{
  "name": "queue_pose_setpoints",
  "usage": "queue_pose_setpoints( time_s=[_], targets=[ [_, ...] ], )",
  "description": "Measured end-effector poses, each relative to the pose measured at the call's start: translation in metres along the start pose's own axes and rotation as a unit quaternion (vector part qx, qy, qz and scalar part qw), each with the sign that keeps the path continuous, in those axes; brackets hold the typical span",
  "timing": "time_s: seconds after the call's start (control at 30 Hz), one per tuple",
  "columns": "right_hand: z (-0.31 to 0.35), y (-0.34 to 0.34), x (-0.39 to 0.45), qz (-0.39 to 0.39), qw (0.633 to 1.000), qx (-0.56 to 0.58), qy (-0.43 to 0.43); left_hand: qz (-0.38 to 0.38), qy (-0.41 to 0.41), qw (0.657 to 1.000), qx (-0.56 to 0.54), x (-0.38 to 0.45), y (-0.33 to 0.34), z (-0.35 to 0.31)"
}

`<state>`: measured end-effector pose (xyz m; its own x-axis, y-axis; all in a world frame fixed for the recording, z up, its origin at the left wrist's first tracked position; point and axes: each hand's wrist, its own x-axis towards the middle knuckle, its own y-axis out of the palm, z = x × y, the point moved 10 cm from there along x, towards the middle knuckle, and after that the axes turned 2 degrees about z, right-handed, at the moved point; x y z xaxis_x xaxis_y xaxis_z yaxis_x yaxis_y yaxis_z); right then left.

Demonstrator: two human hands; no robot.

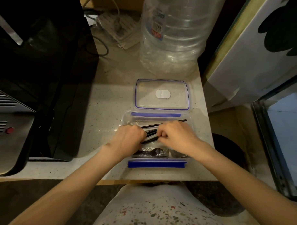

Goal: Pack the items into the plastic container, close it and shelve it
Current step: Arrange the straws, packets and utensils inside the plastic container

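Over the open container, both hands, left hand and right hand, clamped on black straws; bottle label unreadable.

Both forearms are bare from the elbow down, with no sleeves, watch or rings showing on the left hand or the right hand. Below them, a white fabric garment covers the person, speckled with small green, red and dark flecks.
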<state>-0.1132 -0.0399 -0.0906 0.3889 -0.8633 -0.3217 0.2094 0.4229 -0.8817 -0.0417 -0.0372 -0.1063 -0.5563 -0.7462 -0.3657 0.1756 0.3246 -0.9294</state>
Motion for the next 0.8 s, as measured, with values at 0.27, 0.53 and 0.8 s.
queue_pose_setpoints(
  time_s=[0.27,0.53,0.8],
  targets=[
    [-0.006,-0.01,0.014,-0.059,0.994,-0.077,-0.048,-0.07,-0.061,0.992,-0.084,0.004,-0.01,0.009],
    [-0.003,-0.006,0.009,-0.058,0.99,-0.087,-0.094,-0.077,-0.045,0.989,-0.115,0.006,-0.01,0.004],
    [-0.005,-0.007,0.008,-0.069,0.989,-0.075,-0.103,-0.126,-0.024,0.978,-0.164,0.008,-0.016,0.008]
  ],
)
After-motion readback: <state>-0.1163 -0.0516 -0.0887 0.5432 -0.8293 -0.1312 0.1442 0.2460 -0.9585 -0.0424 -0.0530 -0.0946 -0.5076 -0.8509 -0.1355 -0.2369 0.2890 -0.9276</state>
